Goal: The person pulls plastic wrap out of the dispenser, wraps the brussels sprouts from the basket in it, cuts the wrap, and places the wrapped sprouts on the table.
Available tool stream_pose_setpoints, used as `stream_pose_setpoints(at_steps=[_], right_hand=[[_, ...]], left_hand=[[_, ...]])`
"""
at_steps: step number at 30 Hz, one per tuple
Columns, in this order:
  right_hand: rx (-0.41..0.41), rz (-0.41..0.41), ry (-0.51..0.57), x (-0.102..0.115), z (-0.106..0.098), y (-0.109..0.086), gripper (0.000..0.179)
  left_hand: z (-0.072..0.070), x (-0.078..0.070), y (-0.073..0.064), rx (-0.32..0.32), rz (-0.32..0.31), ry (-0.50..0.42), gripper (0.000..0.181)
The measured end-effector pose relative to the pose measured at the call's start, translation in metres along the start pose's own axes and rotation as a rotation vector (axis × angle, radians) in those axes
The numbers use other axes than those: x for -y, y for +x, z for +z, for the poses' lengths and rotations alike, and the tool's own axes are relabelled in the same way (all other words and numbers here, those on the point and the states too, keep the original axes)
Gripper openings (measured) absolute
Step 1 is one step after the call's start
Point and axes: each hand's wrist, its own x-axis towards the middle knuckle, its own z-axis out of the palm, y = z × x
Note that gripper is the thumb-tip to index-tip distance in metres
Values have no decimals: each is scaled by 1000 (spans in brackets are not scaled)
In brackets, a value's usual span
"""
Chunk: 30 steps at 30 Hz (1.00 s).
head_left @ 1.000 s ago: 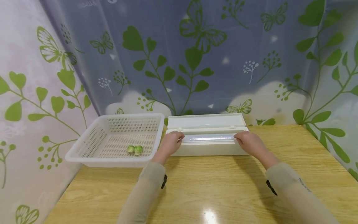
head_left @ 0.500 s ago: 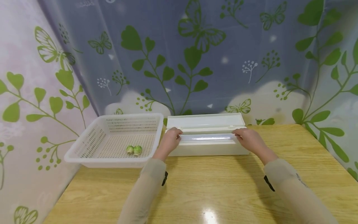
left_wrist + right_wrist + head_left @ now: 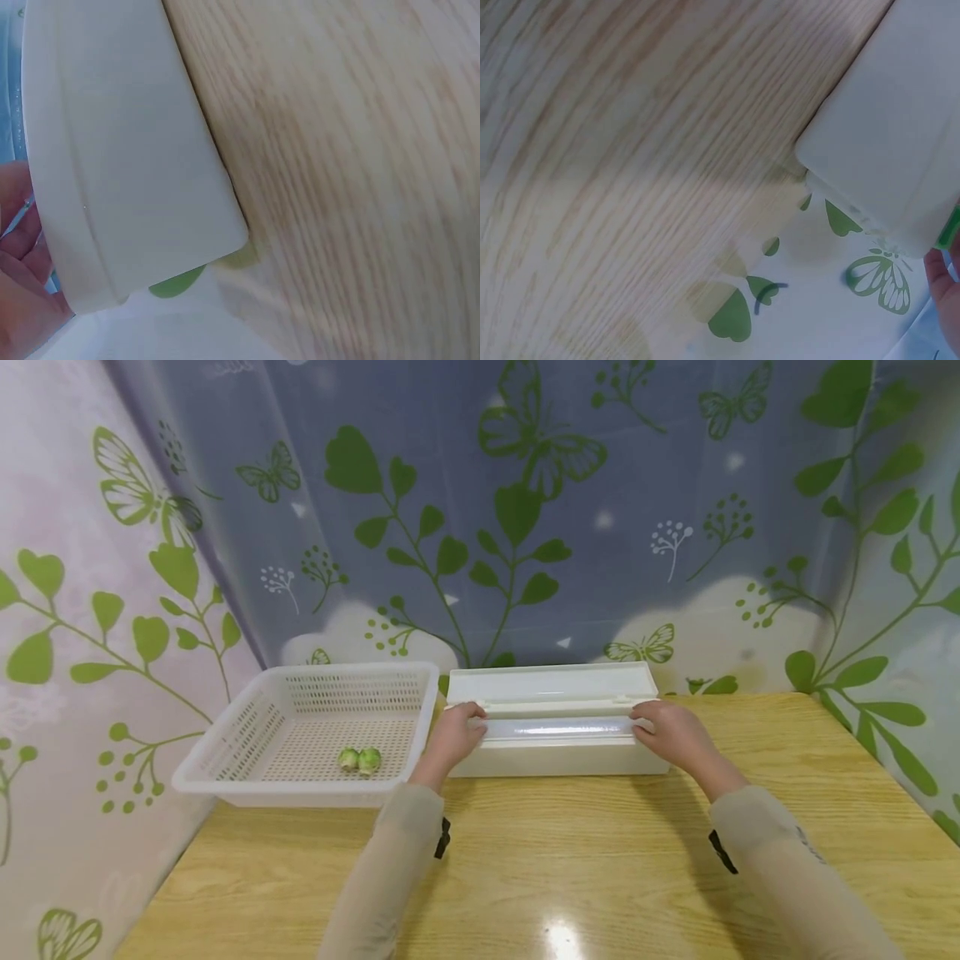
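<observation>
In the head view a long white cling film dispenser box (image 3: pixel 555 758) stands at the table's back edge, its lid (image 3: pixel 553 685) tipped open against the curtain. A shiny strip of clear cling film (image 3: pixel 558 728) lies along the opening. My left hand (image 3: pixel 456 735) pinches the film at the left end, thumb and fingers curled at the rim. At the opposite end my right hand (image 3: pixel 673 733) pinches it too. The left wrist view catches the curled fingers (image 3: pixel 21 240) behind the box wall. In the right wrist view, fingertips (image 3: pixel 939 274) sit beside a small green part (image 3: pixel 949 227) at the box's end.
Left of the box stands a white perforated plastic basket (image 3: pixel 300 789) holding two small green-and-white vegetables (image 3: pixel 360 761), like Brussels sprouts. Behind the wooden table (image 3: pixel 570 860) hangs a blue curtain (image 3: pixel 450 485) printed with leaves and butterflies. Patterned cloth also covers both sides.
My left hand has shifted slightly left. The right hand moved a little left, then back right. Both stay at the ends of the film; the box, lid and basket stay put.
</observation>
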Motion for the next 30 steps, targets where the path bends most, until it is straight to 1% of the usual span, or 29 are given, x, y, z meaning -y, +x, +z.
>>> stream_pose_setpoints(at_steps=[4,7,11,19,21,27,30], right_hand=[[29,30,29,-2,0,0,22],[44,36,45,-4,0,0,19],[51,46,64,-6,0,-1,16],[26,75,95,-6,-3,-2,15],[22,85,109,-6,-3,-2,15],[-24,99,128,-6,-2,-1,16],[-54,105,120,-6,-1,0,16]], left_hand=[[1,1,-3,3,-12,13,17],[2,2,-3,-10,-15,27,12],[4,3,-3,-27,-23,13,7],[6,5,-4,-45,-30,-14,9],[6,5,-4,-53,-44,-29,9],[6,4,-4,-100,-105,-90,9],[5,3,-3,-134,-99,-99,8]])
